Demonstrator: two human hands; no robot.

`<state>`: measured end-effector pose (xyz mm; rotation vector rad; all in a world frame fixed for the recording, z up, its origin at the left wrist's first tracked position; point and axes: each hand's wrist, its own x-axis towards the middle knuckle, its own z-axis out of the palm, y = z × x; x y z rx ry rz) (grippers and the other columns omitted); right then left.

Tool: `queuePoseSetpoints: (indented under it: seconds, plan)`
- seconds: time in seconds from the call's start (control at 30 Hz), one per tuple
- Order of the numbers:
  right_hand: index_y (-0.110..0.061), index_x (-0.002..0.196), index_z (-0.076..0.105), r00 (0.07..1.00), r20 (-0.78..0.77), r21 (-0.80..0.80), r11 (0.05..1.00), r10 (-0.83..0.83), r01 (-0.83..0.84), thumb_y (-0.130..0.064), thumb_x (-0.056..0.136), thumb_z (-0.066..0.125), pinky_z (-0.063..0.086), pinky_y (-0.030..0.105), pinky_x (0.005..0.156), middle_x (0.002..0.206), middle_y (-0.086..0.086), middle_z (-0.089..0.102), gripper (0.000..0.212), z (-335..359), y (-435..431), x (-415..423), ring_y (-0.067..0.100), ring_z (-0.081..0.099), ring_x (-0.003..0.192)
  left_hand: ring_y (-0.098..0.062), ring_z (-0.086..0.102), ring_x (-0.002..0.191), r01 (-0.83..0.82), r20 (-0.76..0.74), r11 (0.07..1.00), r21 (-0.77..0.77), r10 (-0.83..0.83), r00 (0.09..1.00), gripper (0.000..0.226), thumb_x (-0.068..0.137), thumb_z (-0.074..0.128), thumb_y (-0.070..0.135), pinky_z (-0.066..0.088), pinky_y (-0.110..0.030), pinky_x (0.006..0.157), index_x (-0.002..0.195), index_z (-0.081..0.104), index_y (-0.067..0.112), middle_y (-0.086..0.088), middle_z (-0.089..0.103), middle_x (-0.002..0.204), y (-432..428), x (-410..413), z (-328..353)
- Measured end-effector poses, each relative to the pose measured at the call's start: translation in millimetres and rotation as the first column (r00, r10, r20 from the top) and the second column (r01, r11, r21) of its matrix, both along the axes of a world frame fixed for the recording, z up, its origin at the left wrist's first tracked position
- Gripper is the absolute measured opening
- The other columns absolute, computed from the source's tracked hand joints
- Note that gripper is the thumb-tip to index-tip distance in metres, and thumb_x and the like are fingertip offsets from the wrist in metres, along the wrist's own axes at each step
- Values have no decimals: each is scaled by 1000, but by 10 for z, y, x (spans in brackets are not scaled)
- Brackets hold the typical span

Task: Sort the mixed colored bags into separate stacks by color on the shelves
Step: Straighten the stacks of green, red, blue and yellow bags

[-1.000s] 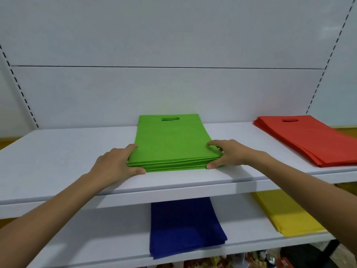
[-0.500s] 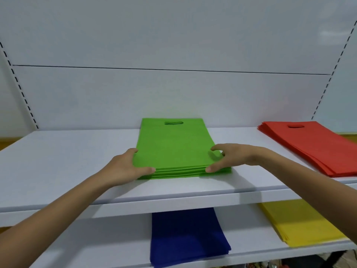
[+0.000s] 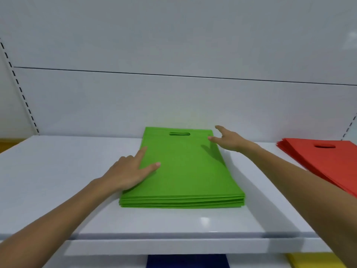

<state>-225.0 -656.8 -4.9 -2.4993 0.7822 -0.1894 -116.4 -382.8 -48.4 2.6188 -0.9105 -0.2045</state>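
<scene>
A stack of green bags (image 3: 185,171) lies flat in the middle of the white upper shelf (image 3: 58,190), handle cut-outs toward the back wall. My left hand (image 3: 129,171) rests flat on the stack's left edge, fingers spread, thumb on the top bag. At the stack's far right corner my right hand (image 3: 226,140) touches the top bag with spread fingers, holding nothing. To the right on the same shelf sits a stack of red bags (image 3: 324,161). Slivers of a blue stack (image 3: 185,261) and a yellow stack (image 3: 313,260) show on the lower shelf.
The white back panel (image 3: 173,93) rises directly behind the green stack. Slotted uprights run up at the far left (image 3: 21,93) and far right (image 3: 349,128). The shelf's front lip (image 3: 173,246) hides most of the lower shelf.
Both hands have left the stack's front corners and slid toward the back: the left along the left edge, the right to the far right corner. The view has moved closer and higher.
</scene>
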Motion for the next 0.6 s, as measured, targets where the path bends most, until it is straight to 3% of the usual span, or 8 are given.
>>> queuePoseSetpoints:
  seconds: [0.13, 0.27, 0.43, 0.53, 0.6]
  plan:
    - [-13, 148, 18, 1000, 20, 43, 999, -15, 14, -39, 95, 48, 31, 30, 105, 148, 14, 35, 66, -214, -116, 233, 30, 37, 134, -31, 43, 127, -99, -179, 970, -221, 59, 982, 89, 71, 36, 82, 36, -38, 105, 145, 9, 41, -9, 44, 142, -81, 215, -7]
    - [-13, 142, 27, 999, 31, 72, 997, -27, 25, -37, 91, 56, 35, 30, 101, 142, 12, 43, 64, -266, -165, 390, 29, 42, 128, -30, 43, 126, -36, -116, 988, -149, 19, 993, 102, 59, 35, 85, 36, -37, 105, 146, 10, 39, -10, 46, 139, -167, 185, -43]
    - [-13, 139, 32, 998, 54, 39, 999, -21, 19, -40, 91, 55, 38, 34, 100, 138, 16, 46, 60, -319, -133, 483, 33, 44, 125, -24, 37, 130, 5, -159, 981, -193, -36, 987, 116, 46, 31, 87, 32, -33, 106, 148, 13, 33, -12, 49, 135, -186, 226, -78]
    - [-13, 144, 26, 999, 49, 68, 998, -13, 10, -42, 92, 52, 35, 33, 102, 144, 15, 39, 65, -317, -129, 427, 32, 39, 130, -25, 40, 128, 11, -171, 979, -204, -47, 984, 110, 53, 38, 86, 35, -35, 106, 147, 11, 35, -9, 48, 137, -177, 226, -87]
    - [-13, 147, 20, 997, 69, 115, 993, -26, 18, -43, 93, 50, 32, 32, 104, 148, 14, 33, 69, -273, -134, 341, 30, 35, 134, -28, 44, 126, -70, -162, 976, -204, 37, 986, 92, 73, 44, 76, 38, -35, 103, 147, 8, 35, -10, 46, 139, -134, 233, -69]
